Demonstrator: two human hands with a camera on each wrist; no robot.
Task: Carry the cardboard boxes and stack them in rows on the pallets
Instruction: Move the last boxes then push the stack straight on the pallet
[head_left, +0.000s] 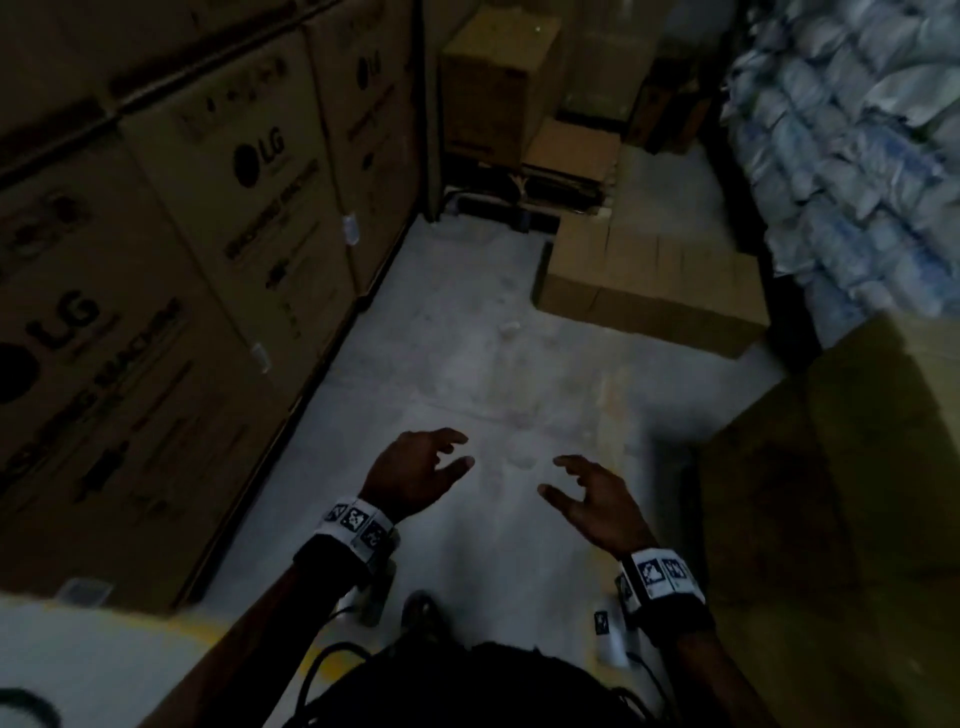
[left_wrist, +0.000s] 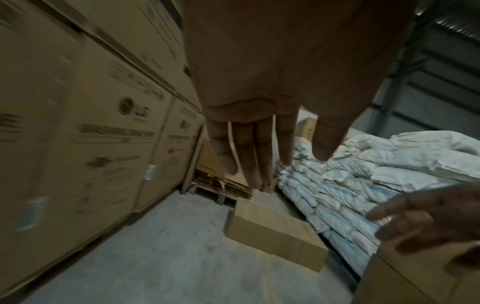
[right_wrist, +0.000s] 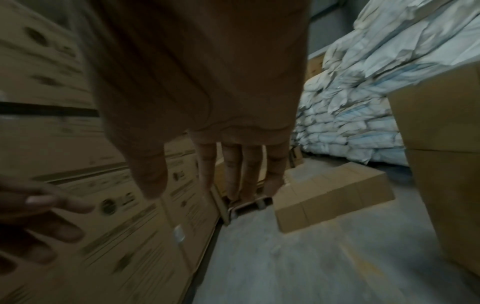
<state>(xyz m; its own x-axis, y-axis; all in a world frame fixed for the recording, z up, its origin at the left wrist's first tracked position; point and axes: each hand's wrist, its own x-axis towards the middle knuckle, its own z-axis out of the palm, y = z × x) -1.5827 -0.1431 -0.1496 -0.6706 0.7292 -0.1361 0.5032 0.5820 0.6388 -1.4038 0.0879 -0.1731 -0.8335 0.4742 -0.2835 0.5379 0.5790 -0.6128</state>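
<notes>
Head view: the left hand (head_left: 415, 475) and right hand (head_left: 597, 499) hover low in the frame, fingers relaxed and holding nothing, above the bare concrete floor (head_left: 457, 338). The low row of plain cardboard boxes (head_left: 644, 280) sits right of centre.

Left wrist view: the dim aisle between the LG cartons (left_wrist: 85, 144) and stacked sacks (left_wrist: 363, 185) is narrow; a carried load could snag.

Right wrist view: the tall box stack (right_wrist: 446, 154) at right could be knocked.

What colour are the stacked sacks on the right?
White with pale blue, the sacks show best in the left wrist view.
</notes>
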